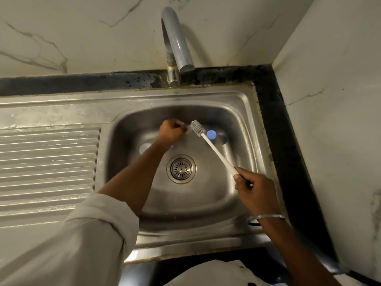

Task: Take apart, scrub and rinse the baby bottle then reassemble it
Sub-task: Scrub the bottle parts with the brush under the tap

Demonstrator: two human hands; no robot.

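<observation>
Gripping the brush (214, 149) handle, right hand (255, 193) holds bristles against a small pale part (188, 127) pinched in the curled left hand (171, 132) over the sink (237, 104). Blue cap (211, 134) lies in basin behind brush.

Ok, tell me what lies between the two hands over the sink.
Head view: the bottle brush spans the gap. The right hand grips its handle; its bristle head reaches a small pale part pinched in the left hand.
</observation>
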